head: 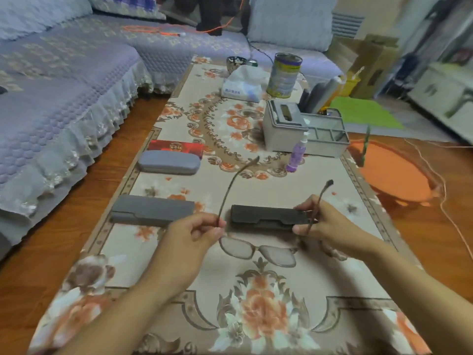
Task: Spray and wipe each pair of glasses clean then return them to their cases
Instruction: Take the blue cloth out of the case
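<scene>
1. On the left of the floral tablecloth (256, 290), a rounded grey case (169, 162) lies shut in front of a red packet (176, 147); nearer the person, a flat grey case (153, 210) also lies shut.
2. The left hand (194, 234) pinches one temple arm of the glasses (258, 249) between thumb and curled fingers, close to the hinge.
3. The glasses hang in the air between the two hands, above the cloth and just in front of a dark case (268, 217). Their frame is thin and brownish, with two rectangular, slightly hazy lenses facing the person. Both temple arms are unfolded and sweep up and away, ending in darker tips.
4. The dark case lies flat and shut on the cloth, between the hands and behind the lenses.
5. The right hand (330, 224) grips the other temple arm, fingers curled around it.
6. Farther right and back, a purple spray bottle (297, 155) stands upright just beside a grey organiser box (284, 129), with a tissue pack (243, 85) and a tin can (284, 75) behind.
</scene>
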